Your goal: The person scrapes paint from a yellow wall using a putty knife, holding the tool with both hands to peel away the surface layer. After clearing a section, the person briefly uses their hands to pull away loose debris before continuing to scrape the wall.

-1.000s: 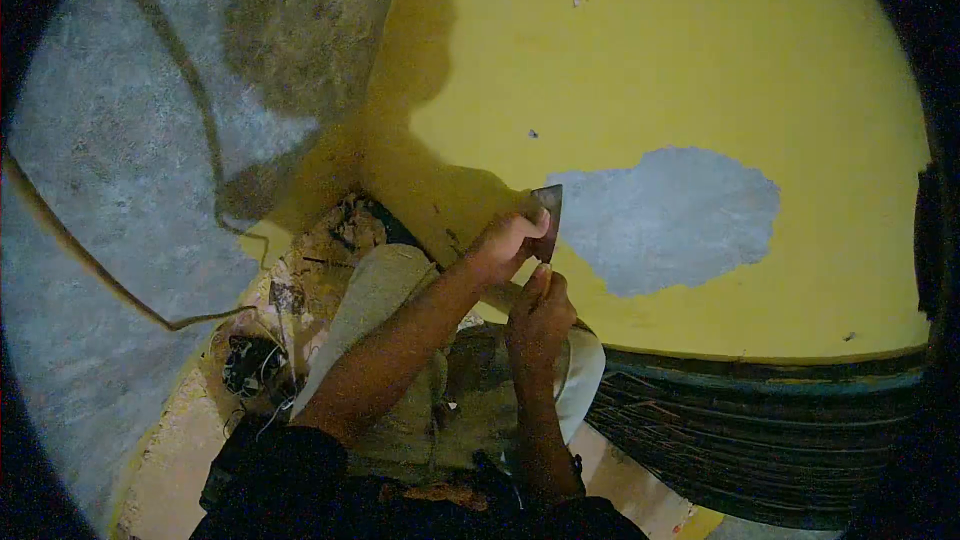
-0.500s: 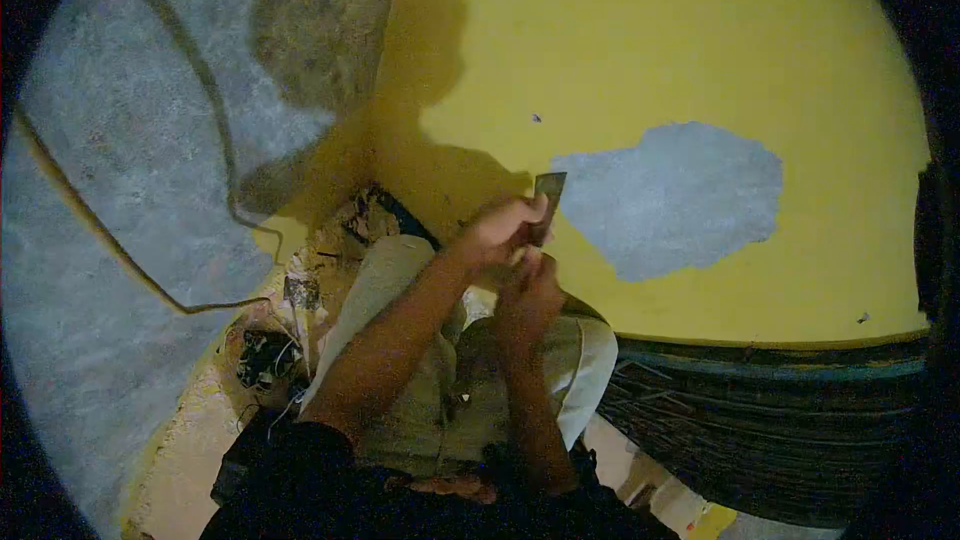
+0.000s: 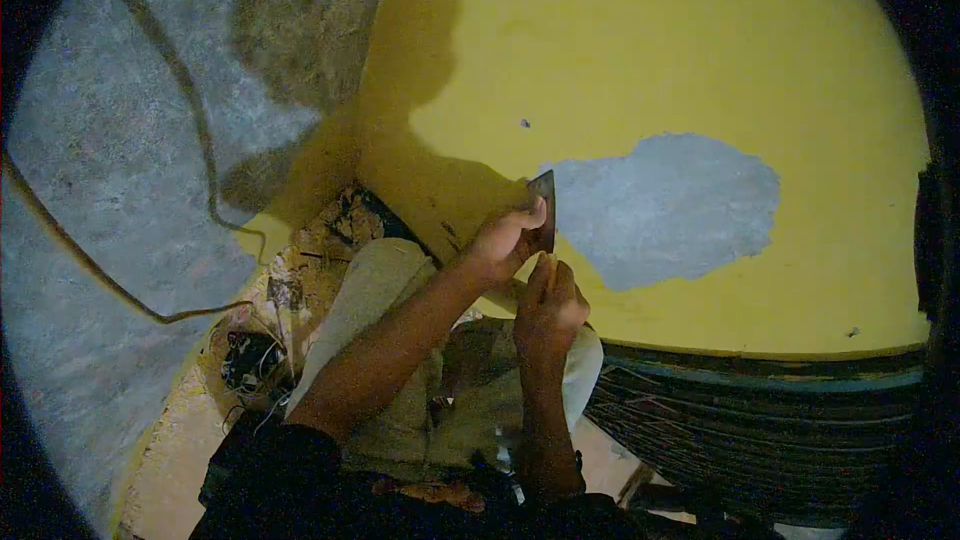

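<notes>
A flat dark blade with a slanted tip (image 3: 547,187) stands out above my hands, over the yellow sheet. My left hand (image 3: 503,240) is closed on it, the thumb lying along its face. Just below, my right hand (image 3: 548,315) is closed at the blade's lower end; a narrow yellowish strip shows between its fingers, perhaps the handle. The fingers hide where blade and strip would meet. To the right of the blade, the yellow sheet (image 3: 680,50) bears a grey patch (image 3: 670,210) with a ragged outline.
At lower right, a dark layered stack (image 3: 760,430) lies under the sheet's edge. Grey floor (image 3: 90,240) spreads on the left, crossed by a long cord (image 3: 80,250). A dark object with wires (image 3: 250,360) sits by my left knee. Small scraps dot the sheet.
The blade has turned, showing a narrower face. My right hand has shifted slightly right and down, and its yellowish strip now shows. The whole view has moved a little.
</notes>
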Action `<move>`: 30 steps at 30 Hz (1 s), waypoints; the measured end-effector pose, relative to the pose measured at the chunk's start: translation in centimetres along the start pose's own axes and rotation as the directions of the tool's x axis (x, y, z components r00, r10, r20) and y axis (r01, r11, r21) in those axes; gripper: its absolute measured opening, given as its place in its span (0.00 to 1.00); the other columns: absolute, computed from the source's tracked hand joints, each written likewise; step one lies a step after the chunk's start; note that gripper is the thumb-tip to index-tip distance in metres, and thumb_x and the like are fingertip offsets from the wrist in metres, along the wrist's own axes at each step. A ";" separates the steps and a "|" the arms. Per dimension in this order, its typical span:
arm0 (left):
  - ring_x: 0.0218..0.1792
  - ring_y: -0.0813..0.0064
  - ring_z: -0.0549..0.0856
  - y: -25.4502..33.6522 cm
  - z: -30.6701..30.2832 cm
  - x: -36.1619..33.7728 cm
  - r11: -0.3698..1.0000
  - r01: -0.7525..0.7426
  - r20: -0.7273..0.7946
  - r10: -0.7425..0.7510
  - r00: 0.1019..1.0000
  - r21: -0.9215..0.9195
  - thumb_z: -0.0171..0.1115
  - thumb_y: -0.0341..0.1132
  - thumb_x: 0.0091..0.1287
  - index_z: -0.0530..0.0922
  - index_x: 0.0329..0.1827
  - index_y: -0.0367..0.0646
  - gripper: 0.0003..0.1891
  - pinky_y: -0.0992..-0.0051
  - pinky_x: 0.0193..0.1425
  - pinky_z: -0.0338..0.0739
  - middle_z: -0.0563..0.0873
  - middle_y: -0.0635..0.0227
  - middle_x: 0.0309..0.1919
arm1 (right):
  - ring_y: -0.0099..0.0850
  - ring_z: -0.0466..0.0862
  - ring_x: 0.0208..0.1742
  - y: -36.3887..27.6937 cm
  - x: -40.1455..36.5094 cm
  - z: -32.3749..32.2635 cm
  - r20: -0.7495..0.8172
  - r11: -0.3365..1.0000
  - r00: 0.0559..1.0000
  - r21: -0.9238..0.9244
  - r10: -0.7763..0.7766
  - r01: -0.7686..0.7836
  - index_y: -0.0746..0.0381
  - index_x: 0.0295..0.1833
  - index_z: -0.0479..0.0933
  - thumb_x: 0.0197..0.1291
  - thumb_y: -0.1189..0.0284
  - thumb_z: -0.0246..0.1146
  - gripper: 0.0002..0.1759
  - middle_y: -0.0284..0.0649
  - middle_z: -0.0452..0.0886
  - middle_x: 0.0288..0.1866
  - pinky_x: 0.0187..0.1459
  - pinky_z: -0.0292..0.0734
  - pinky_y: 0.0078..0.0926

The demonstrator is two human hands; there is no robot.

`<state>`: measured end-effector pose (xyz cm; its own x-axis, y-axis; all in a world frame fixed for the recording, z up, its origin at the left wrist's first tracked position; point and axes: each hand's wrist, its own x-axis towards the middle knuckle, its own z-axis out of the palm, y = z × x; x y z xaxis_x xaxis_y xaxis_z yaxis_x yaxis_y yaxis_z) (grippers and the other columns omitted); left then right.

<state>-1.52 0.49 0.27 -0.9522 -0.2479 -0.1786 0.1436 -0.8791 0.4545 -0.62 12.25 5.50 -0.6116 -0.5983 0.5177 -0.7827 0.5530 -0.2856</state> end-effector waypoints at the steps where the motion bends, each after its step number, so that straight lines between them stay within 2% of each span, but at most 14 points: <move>1: 0.32 0.81 0.78 0.2 0.1 0.4 0.994 0.037 -0.027 -0.040 0.999 -0.101 0.57 0.42 0.71 0.79 0.42 0.49 0.08 0.76 0.39 0.73 0.79 0.78 0.31 | 0.50 0.80 0.25 -0.1 0.3 -0.2 0.003 0.999 1.000 0.040 -0.015 0.015 0.67 0.36 0.74 0.68 0.71 0.56 0.10 0.52 0.77 0.25 0.26 0.72 0.44; 3: 0.32 0.80 0.77 0.6 0.3 0.5 0.976 0.067 -0.049 -0.079 0.996 -0.207 0.58 0.42 0.70 0.79 0.41 0.49 0.08 0.77 0.38 0.73 0.79 0.78 0.30 | 0.50 0.80 0.26 -0.3 0.8 -0.3 0.009 0.996 0.999 0.076 -0.035 0.035 0.67 0.36 0.74 0.67 0.71 0.56 0.10 0.51 0.77 0.25 0.27 0.73 0.44; 6: 0.33 0.78 0.79 1.0 -0.1 0.3 0.992 0.073 -0.092 -0.083 0.992 -0.106 0.60 0.42 0.68 0.78 0.41 0.46 0.10 0.76 0.38 0.75 0.80 0.75 0.30 | 0.51 0.81 0.26 -0.2 1.2 0.9 0.059 0.991 0.997 -0.123 -0.047 0.054 0.67 0.36 0.73 0.67 0.71 0.57 0.10 0.51 0.78 0.25 0.28 0.73 0.44; 7: 0.32 0.77 0.79 1.0 -0.9 0.5 0.923 -0.275 -0.110 0.313 0.943 0.269 0.60 0.42 0.68 0.78 0.40 0.45 0.10 0.75 0.37 0.75 0.80 0.73 0.30 | 0.51 0.80 0.26 0.1 2.1 2.5 0.070 1.000 0.998 0.026 -0.007 0.005 0.67 0.35 0.73 0.67 0.70 0.57 0.10 0.51 0.77 0.24 0.28 0.73 0.44; 8: 0.31 0.76 0.80 1.1 -1.7 0.5 0.610 -0.525 0.021 0.640 0.768 0.594 0.60 0.42 0.67 0.77 0.40 0.44 0.11 0.75 0.36 0.76 0.81 0.72 0.30 | 0.50 0.80 0.25 0.2 2.6 3.7 0.083 0.984 0.996 0.172 0.040 -0.053 0.66 0.35 0.73 0.67 0.70 0.58 0.11 0.51 0.77 0.23 0.28 0.73 0.45; 9: 0.31 0.76 0.80 2.9 -2.2 -0.1 0.607 -0.524 0.029 0.637 0.770 0.598 0.60 0.42 0.67 0.77 0.40 0.44 0.11 0.75 0.36 0.76 0.81 0.72 0.30 | 0.50 0.80 0.25 -1.0 3.2 4.5 0.076 0.983 0.996 0.175 0.046 -0.059 0.66 0.35 0.73 0.67 0.70 0.58 0.11 0.51 0.77 0.23 0.28 0.73 0.45; 10: 0.29 0.75 0.80 5.9 -2.3 -1.2 0.878 -0.381 -0.067 0.415 0.907 0.289 0.59 0.44 0.68 0.77 0.38 0.44 0.12 0.73 0.35 0.76 0.81 0.71 0.30 | 0.50 0.80 0.24 -2.9 4.0 5.3 0.008 0.981 0.999 0.192 -0.035 0.033 0.66 0.34 0.73 0.67 0.69 0.58 0.11 0.50 0.77 0.23 0.28 0.73 0.44; 11: 0.27 0.75 0.80 7.8 -2.4 -1.9 0.986 -0.151 -0.071 0.146 0.987 -0.065 0.58 0.45 0.69 0.78 0.37 0.45 0.13 0.72 0.33 0.76 0.82 0.70 0.30 | 0.49 0.79 0.23 -4.3 4.5 5.7 -0.059 0.971 0.992 0.203 -0.113 0.123 0.66 0.34 0.73 0.67 0.68 0.58 0.12 0.50 0.77 0.22 0.27 0.72 0.44; 12: 0.27 0.75 0.80 7.5 -3.4 -1.6 0.987 -0.152 -0.075 0.147 0.986 -0.054 0.58 0.45 0.69 0.78 0.37 0.45 0.13 0.72 0.33 0.76 0.82 0.70 0.30 | 0.49 0.79 0.23 -4.8 4.3 5.5 -0.063 0.970 0.992 0.213 -0.108 0.119 0.66 0.34 0.73 0.67 0.68 0.58 0.12 0.50 0.77 0.22 0.27 0.72 0.44; 14: 0.29 0.80 0.78 4.2 -6.3 -0.5 0.958 -0.088 -0.223 0.152 0.963 0.273 0.57 0.51 0.70 0.81 0.32 0.38 0.22 0.74 0.35 0.71 0.83 0.69 0.27 | 0.45 0.78 0.22 -4.6 2.1 4.3 0.160 0.965 0.982 0.224 0.104 -0.139 0.67 0.34 0.74 0.67 0.67 0.58 0.14 0.50 0.76 0.22 0.27 0.72 0.41; 19: 0.28 0.80 0.78 -0.6 -1.3 1.4 0.874 -0.210 -0.107 0.283 0.953 0.439 0.55 0.54 0.71 0.78 0.28 0.40 0.24 0.73 0.33 0.72 0.81 0.70 0.24 | 0.39 0.78 0.23 -1.2 0.5 0.3 0.088 0.925 0.947 0.205 0.308 -0.320 0.69 0.36 0.76 0.68 0.65 0.57 0.16 0.49 0.77 0.22 0.28 0.71 0.36; 23: 0.26 0.78 0.79 -0.5 2.3 -1.5 0.945 -0.166 -0.154 0.216 0.964 0.281 0.54 0.55 0.71 0.76 0.30 0.41 0.24 0.73 0.33 0.73 0.80 0.69 0.22 | 0.37 0.79 0.24 -1.6 0.3 -1.2 0.089 0.905 0.928 0.207 0.361 -0.372 0.69 0.36 0.77 0.69 0.64 0.57 0.17 0.49 0.79 0.24 0.29 0.73 0.35; 25: 0.25 0.76 0.79 -1.5 2.0 -1.4 0.990 -0.142 -0.179 0.142 0.974 0.012 0.52 0.57 0.71 0.75 0.34 0.41 0.24 0.74 0.31 0.74 0.80 0.69 0.22 | 0.39 0.80 0.25 -1.7 0.0 -1.1 0.090 0.918 0.932 0.165 0.351 -0.361 0.70 0.37 0.77 0.69 0.64 0.57 0.17 0.49 0.79 0.24 0.29 0.73 0.36; 30: 0.25 0.77 0.79 -1.9 0.8 -1.1 0.998 -0.054 -0.232 0.058 0.971 0.025 0.53 0.58 0.71 0.75 0.35 0.42 0.24 0.76 0.31 0.73 0.80 0.69 0.23 | 0.46 0.82 0.27 -1.6 -0.6 -0.7 0.122 0.955 0.953 0.078 0.277 -0.288 0.69 0.40 0.77 0.69 0.64 0.57 0.17 0.52 0.80 0.26 0.30 0.74 0.40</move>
<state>-0.98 2.79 0.31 -0.8535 -0.3862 -0.3497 0.1878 -0.8542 0.4849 1.05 12.14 6.18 -0.8139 -0.4877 0.3157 -0.5802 0.6549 -0.4842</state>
